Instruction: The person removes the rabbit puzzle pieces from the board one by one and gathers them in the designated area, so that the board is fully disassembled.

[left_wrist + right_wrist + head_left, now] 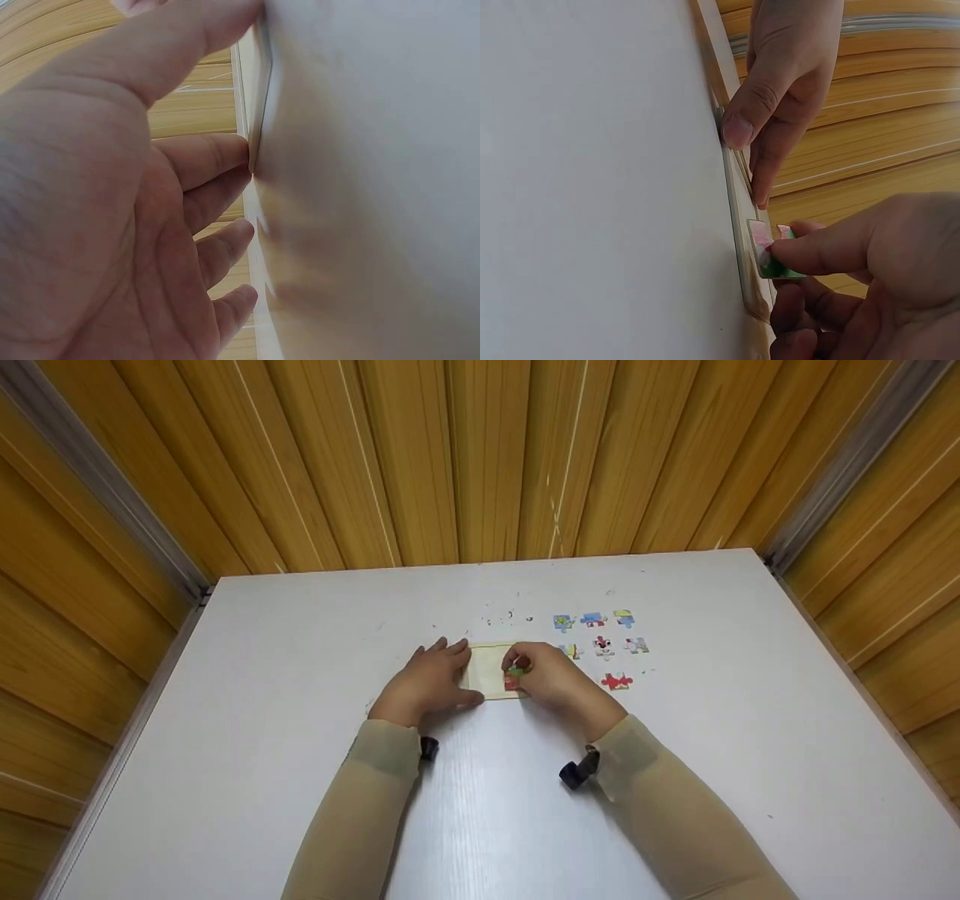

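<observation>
A small pale puzzle tray (pixel 487 671) lies on the white table between both hands. My left hand (pixel 431 682) rests at its left end, thumb against the near edge and fingers spread toward the far corner. In the left wrist view, the left hand's fingers (pixel 214 157) look fairly straight, touching the tray's edge. With thumb and fingertips, my right hand (pixel 551 675) pinches a red and green puzzle piece (pixel 512 681) over the tray's right part. The right wrist view shows this puzzle piece (pixel 765 251) tilted above the tray's rim, partly hidden by the thumb.
Right of the tray, several loose jigsaw pieces lie in rows, among them a red piece (pixel 617 682), a clown-like piece (pixel 603 646) and a blue-yellow piece (pixel 624 618). Dark specks mark the table (pixel 337 622) behind the tray. A wood-look panel wall (pixel 487 465) stands behind.
</observation>
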`<state>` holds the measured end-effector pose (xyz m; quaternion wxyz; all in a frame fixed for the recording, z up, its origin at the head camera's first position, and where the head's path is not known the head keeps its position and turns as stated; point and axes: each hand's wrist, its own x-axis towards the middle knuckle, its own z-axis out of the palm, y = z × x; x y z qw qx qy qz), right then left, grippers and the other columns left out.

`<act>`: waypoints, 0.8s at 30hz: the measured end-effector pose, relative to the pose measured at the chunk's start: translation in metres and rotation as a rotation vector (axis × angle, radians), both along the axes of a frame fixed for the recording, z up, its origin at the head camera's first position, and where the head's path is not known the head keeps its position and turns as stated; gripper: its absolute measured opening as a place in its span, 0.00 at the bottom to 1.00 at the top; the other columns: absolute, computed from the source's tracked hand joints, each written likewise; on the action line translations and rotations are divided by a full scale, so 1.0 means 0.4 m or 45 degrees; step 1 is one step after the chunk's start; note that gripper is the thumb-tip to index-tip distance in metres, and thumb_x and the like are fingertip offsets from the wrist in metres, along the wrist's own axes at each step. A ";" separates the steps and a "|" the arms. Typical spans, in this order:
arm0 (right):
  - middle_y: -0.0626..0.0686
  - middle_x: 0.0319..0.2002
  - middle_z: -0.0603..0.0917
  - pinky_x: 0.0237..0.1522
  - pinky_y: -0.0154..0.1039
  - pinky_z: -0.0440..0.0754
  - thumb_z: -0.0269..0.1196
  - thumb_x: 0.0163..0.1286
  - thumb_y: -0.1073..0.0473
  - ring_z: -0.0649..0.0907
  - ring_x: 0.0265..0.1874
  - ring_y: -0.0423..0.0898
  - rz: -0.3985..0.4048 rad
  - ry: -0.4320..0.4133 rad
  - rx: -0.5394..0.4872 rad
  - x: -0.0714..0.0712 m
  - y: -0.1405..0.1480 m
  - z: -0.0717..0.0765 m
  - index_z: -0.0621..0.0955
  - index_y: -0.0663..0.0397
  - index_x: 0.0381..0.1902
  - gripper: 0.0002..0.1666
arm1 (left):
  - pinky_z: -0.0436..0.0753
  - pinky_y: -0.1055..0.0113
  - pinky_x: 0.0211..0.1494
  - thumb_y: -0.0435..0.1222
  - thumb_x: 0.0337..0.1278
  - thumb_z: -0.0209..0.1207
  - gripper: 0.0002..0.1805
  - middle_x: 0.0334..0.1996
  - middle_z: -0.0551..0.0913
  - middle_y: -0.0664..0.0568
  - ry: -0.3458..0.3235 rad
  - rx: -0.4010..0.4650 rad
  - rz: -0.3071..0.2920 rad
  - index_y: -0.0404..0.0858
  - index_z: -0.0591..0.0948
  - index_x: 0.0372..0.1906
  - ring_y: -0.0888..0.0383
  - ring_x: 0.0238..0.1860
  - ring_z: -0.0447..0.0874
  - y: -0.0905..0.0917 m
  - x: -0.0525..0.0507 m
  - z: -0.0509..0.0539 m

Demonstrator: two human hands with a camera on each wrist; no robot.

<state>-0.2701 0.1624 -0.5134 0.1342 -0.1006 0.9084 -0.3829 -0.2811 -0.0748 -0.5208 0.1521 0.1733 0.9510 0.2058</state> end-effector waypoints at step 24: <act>0.54 0.45 0.86 0.35 0.32 0.87 0.68 0.78 0.73 0.94 0.33 0.40 -0.117 -0.166 -0.746 0.005 0.001 0.030 0.85 0.70 0.60 0.15 | 0.49 0.42 0.98 0.56 0.69 0.76 0.52 0.92 0.62 0.54 -0.008 -0.043 0.003 0.45 0.66 0.90 0.44 0.96 0.50 0.003 -0.002 0.003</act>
